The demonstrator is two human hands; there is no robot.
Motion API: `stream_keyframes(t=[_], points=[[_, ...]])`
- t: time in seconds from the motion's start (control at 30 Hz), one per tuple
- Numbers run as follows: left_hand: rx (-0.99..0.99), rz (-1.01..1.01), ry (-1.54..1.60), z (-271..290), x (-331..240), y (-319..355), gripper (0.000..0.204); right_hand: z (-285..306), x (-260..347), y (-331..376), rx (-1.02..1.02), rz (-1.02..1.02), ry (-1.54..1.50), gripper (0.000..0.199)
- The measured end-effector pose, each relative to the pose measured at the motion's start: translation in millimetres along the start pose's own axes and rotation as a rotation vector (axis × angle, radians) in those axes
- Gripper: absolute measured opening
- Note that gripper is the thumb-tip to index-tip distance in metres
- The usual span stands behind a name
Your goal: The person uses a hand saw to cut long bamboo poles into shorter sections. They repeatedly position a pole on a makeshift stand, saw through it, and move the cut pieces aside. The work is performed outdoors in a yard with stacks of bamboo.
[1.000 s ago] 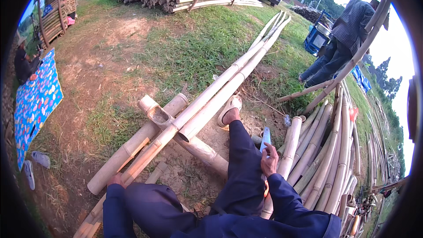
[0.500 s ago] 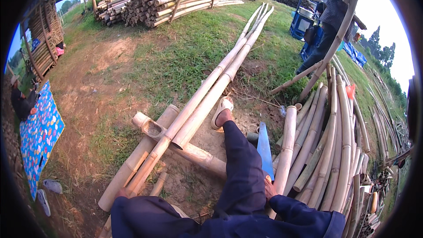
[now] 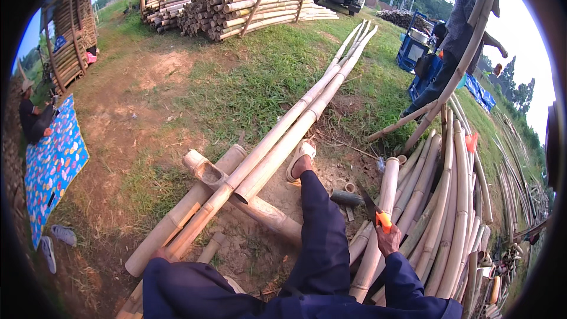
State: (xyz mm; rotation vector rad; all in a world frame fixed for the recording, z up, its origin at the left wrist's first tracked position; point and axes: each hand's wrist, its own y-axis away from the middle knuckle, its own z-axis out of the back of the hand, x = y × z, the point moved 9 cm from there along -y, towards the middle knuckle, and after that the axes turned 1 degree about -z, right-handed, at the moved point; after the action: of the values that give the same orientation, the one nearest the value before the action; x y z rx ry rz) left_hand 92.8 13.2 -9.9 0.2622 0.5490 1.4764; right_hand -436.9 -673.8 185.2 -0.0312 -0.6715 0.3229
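The right hand (image 3: 388, 239) is closed tight around the orange handle of a big knife (image 3: 373, 208). The blade points up toward 11 o'clock and lies against a cut bamboo pole (image 3: 383, 201). The left hand is hidden, so I cannot tell how it is. More poles are packed close at 3 o'clock. At 9 o'clock, past the leg (image 3: 316, 218), there is bare dirt with some open room.
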Motion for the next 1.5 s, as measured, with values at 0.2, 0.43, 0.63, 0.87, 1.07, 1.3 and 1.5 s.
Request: stream_keyframes(t=[0.2,0.43,0.63,0.87,1.07,1.3,1.5], points=[[0.017,-0.032,-0.015,-3,-28,-9,0.089,58,89,32,-0.111,0.264,-0.267,0.025],[0.006,-0.026,-0.025,4,-30,-10,0.088,-10,178,51,0.366,0.178,-0.814,0.025],[-0.041,-0.02,-0.025,7,2,5,0.087,-79,258,100,0.678,0.198,-0.917,0.031],[0.038,-0.063,-0.044,13,-46,29,0.084,-135,255,141,0.787,0.341,-0.641,0.031],[0.044,-0.04,-0.068,11,-34,31,0.085,-171,262,159,0.816,0.473,-0.527,0.017],[0.052,-0.036,-0.105,10,-42,29,0.083,-186,259,168,0.878,0.569,-0.515,0.015],[0.059,-0.023,-0.091,6,-33,19,0.079,-240,291,173,0.967,0.503,-0.512,0.017]])
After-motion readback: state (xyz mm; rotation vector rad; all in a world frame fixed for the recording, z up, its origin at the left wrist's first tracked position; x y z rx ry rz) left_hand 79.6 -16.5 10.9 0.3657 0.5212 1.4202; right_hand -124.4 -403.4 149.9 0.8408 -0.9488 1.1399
